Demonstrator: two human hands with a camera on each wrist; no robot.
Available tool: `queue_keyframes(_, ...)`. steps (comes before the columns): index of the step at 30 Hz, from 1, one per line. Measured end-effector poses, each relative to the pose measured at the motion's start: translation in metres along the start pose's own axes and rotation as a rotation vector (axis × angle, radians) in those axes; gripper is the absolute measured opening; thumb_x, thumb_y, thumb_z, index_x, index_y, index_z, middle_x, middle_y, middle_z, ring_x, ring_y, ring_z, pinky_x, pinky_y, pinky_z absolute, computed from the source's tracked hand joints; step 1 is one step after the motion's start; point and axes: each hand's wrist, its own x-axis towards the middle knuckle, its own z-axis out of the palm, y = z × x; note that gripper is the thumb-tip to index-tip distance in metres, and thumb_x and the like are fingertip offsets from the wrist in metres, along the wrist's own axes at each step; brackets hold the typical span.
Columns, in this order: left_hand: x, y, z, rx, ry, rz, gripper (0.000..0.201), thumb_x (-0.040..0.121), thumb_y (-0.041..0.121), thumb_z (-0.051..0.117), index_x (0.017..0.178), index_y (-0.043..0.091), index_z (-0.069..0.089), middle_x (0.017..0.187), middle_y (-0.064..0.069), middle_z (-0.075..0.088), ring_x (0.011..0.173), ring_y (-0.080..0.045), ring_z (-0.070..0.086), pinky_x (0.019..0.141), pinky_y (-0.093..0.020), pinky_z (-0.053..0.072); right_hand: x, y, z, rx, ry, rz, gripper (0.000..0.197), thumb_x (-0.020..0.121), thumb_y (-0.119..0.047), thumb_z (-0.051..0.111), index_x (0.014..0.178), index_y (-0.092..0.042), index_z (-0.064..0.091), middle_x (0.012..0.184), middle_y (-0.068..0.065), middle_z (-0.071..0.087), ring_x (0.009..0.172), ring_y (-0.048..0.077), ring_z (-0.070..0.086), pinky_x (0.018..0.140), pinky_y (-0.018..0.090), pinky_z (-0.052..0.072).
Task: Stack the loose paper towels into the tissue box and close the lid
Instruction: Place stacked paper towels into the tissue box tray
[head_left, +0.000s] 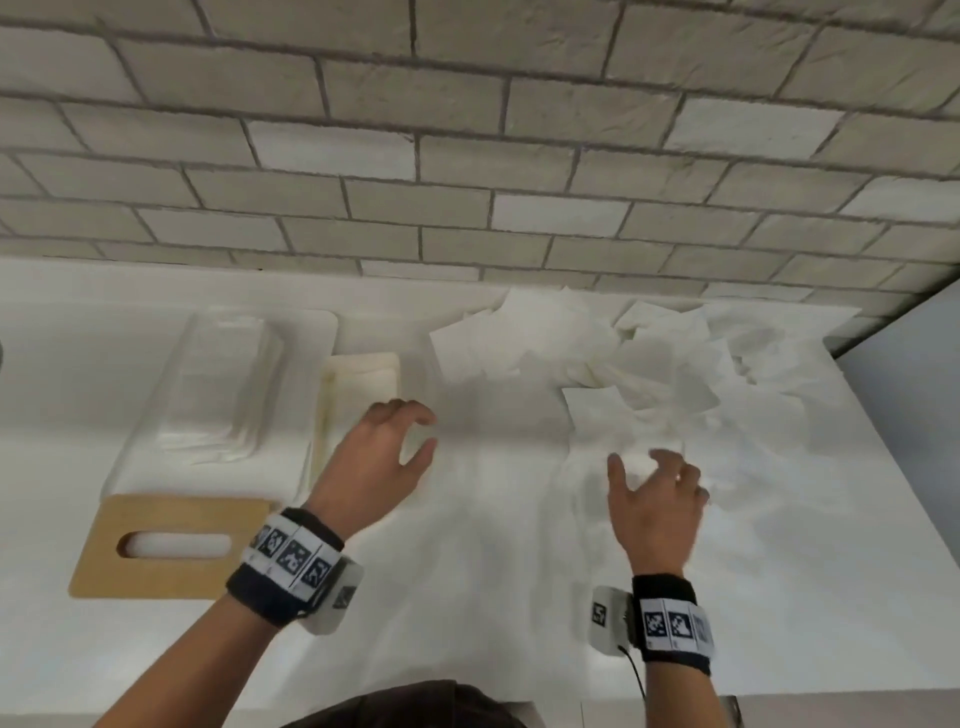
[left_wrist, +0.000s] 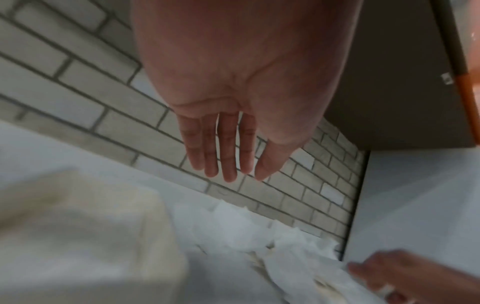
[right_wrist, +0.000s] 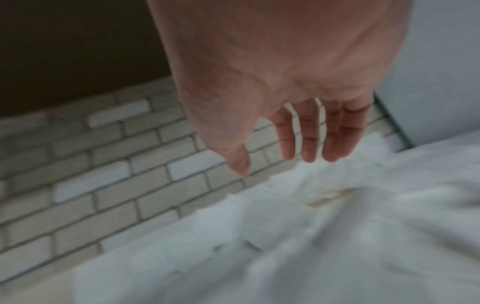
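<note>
A clear plastic tissue box (head_left: 208, 395) lies at the left of the white counter (head_left: 493, 571), and its wooden slotted lid (head_left: 171, 545) rests flat in front of it. To the right of the box stands a cream block (head_left: 363, 384), which looks like neatly stacked towels. Loose white paper towels (head_left: 649, 364) are heaped at the back right. My left hand (head_left: 415, 434) hovers by the cream block and holds nothing; its fingers are straight (left_wrist: 223, 160). My right hand (head_left: 639, 462) is spread over the near edge of the heap (right_wrist: 337, 226) with fingers extended (right_wrist: 298, 148). Motion blur hides whether it touches a towel.
A pale brick wall (head_left: 467, 156) runs along the back of the counter. A grey panel (head_left: 909, 389) closes off the right end. The counter's front edge is near my body. A dark cabinet (left_wrist: 389, 82) hangs overhead.
</note>
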Motion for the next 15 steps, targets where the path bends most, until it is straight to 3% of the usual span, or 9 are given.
queue_keyframes(2,-0.003,0.022,0.029,-0.077,-0.060,0.001,0.017,0.099,0.027,0.073,0.116,0.024,0.069,0.112,0.010,0.072,0.106,-0.009,0.065,0.093,-0.032,0.055,0.016,0.036,0.002,-0.026,-0.191,0.119,0.059,0.090,-0.056,0.078,0.125,-0.010,0.066,0.121,0.017,0.070,0.117,0.045,0.062,0.101,0.049,0.051)
queue_keyframes(5,-0.003,0.043,0.076,-0.204,-0.192,-0.059,0.011,0.100,0.032,0.072,0.110,0.030,0.068,0.103,0.018,0.073,0.098,0.002,0.067,0.088,-0.029,0.057,0.026,0.056,0.006,0.203,-0.355,0.043,0.019,0.090,-0.032,0.085,0.098,-0.020,0.073,0.089,-0.008,0.077,0.097,0.023,0.076,0.082,0.021,0.052)
queue_keyframes(6,-0.002,0.048,0.090,-0.266,-0.223,-0.108,0.012,0.100,0.034,0.073,0.110,0.031,0.068,0.102,0.018,0.073,0.098,0.003,0.068,0.088,-0.027,0.057,0.026,0.053,0.004,0.272,-0.363,-0.006,0.013,0.090,-0.026,0.086,0.094,-0.022,0.074,0.085,-0.012,0.077,0.091,0.015,0.076,0.078,0.019,0.052)
queue_keyframes(8,-0.001,0.060,0.112,-0.403,-0.274,-0.222,0.029,0.095,0.044,0.078,0.119,0.034,0.064,0.108,0.017,0.072,0.105,0.002,0.066,0.090,-0.022,0.055,0.021,0.040,-0.005,0.432,-0.386,-0.106,0.011,0.092,-0.021,0.084,0.092,-0.025,0.075,0.088,-0.011,0.079,0.088,0.008,0.072,0.078,0.025,0.055)
queue_keyframes(11,0.002,0.078,0.126,-0.614,-0.309,-0.336,0.067,0.082,0.055,0.088,0.137,0.038,0.053,0.125,0.018,0.067,0.118,0.000,0.063,0.097,-0.019,0.053,0.013,0.015,-0.028,0.679,-0.456,-0.208,0.006,0.099,-0.018,0.077,0.099,-0.019,0.071,0.099,-0.005,0.077,0.096,0.016,0.071,0.083,0.033,0.054)
queue_keyframes(13,0.007,0.090,0.127,-0.677,-0.240,-0.302,0.064,0.081,0.046,0.092,0.134,0.036,0.058,0.123,0.016,0.069,0.115,-0.003,0.066,0.092,-0.020,0.055,0.012,0.002,-0.040,0.799,-0.451,-0.200,0.008,0.100,-0.019,0.077,0.101,-0.016,0.069,0.102,-0.002,0.075,0.101,0.021,0.070,0.087,0.040,0.056)
queue_keyframes(15,0.013,0.101,0.123,-0.768,-0.125,-0.294,0.040,0.086,0.030,0.090,0.119,0.026,0.069,0.111,0.007,0.075,0.098,-0.013,0.074,0.080,-0.033,0.061,0.013,-0.005,-0.046,0.863,-0.388,-0.166,0.011,0.099,-0.020,0.079,0.099,-0.015,0.070,0.104,0.000,0.075,0.104,0.024,0.071,0.089,0.047,0.056)
